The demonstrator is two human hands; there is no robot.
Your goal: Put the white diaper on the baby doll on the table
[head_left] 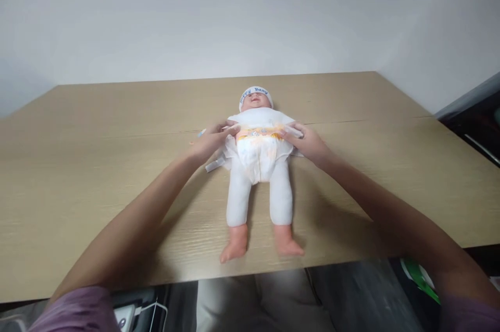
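Note:
A baby doll in white clothing and a white printed cap lies on its back, its bare feet toward me. A white diaper with an orange patterned waistband covers its hips and belly. My left hand is closed on the diaper's waist edge at the left, thumb on top. At the right side, my right hand pinches the other waist corner. One diaper side tab sticks out below my left hand. The fingertips are partly hidden by the diaper.
The doll lies on a wide wooden table, its feet near the front edge. A pale wall rises behind. Past the table's right side stands a black object. Below the front edge are a green and white item and a white device.

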